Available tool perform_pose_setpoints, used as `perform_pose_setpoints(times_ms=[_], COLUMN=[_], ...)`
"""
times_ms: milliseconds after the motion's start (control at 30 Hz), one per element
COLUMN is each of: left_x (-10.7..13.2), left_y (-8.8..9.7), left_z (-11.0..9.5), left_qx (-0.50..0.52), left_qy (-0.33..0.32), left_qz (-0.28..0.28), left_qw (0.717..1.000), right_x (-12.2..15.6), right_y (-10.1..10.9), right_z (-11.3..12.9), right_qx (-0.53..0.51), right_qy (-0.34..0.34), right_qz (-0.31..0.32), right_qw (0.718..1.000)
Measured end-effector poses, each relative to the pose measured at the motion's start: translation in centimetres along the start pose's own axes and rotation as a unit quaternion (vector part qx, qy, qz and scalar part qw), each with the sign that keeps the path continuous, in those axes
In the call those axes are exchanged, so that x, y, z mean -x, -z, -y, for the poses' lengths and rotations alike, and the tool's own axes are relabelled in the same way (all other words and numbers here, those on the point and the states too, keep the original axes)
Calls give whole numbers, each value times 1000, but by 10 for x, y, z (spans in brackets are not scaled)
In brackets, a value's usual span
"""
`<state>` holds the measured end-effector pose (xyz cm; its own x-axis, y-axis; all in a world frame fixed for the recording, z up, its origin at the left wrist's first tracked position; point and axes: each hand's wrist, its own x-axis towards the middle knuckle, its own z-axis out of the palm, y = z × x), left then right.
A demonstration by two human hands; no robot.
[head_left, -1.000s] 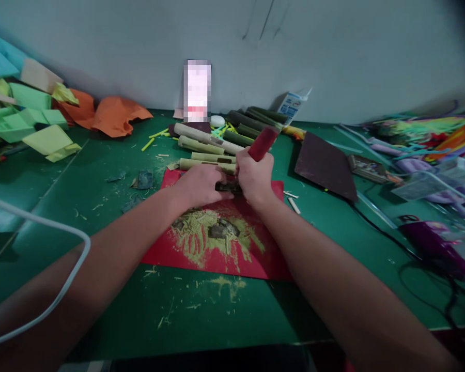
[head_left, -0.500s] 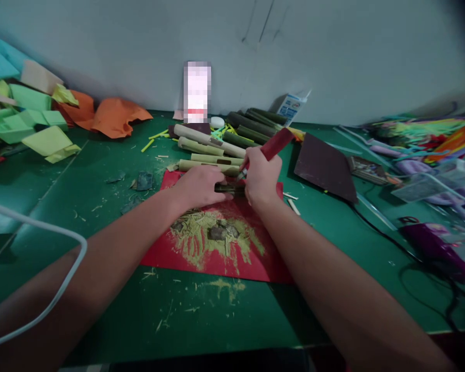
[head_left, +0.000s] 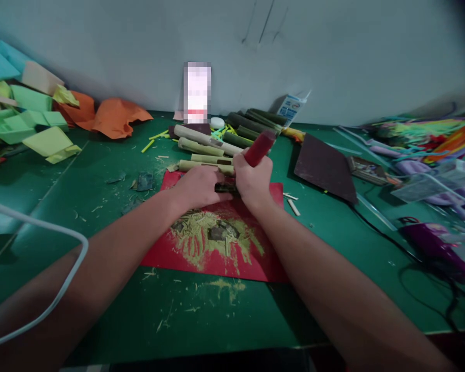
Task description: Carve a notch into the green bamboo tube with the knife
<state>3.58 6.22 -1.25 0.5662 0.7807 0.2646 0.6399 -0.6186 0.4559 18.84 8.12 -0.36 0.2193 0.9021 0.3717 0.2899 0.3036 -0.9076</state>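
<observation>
My left hand is closed around a dark green bamboo tube, pressing it down over the far part of a red sheet. An opening shows in the tube between my two hands. In my right hand is a red-handled knife, gripped in the fist with its handle tilted up and to the right. My fingers hide the blade, which points down at the tube. Pale shavings and sawdust cover the middle of the sheet, with dark bamboo chips among them.
Pale bamboo pieces and dark green tubes lie just beyond my hands. A lit phone leans on the wall. Coloured papers crowd the left; a dark board and craft supplies are right. A white cable crosses my left arm.
My right hand has shifted slightly left along the tube, and the knife handle has swung left and more upright. My left hand stays in place.
</observation>
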Motion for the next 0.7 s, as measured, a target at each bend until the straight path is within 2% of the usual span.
perform_pose_setpoints(times_ms=[200, 433, 700], left_x=[-2, -2, -1], left_y=[0, 3, -1], left_z=[-1, -4, 0], left_qx=[-26, -73, -38], left_qy=[7, 19, 7], left_qz=[7, 29, 0], left_qw=[1000, 997, 999], right_x=[-1, -1, 0], right_y=[0, 2, 3], right_z=[3, 0, 1], right_qx=[-26, -40, -6], right_qy=[-50, -44, -23], right_qz=[8, -23, -1], right_qw=[998, 998, 1000])
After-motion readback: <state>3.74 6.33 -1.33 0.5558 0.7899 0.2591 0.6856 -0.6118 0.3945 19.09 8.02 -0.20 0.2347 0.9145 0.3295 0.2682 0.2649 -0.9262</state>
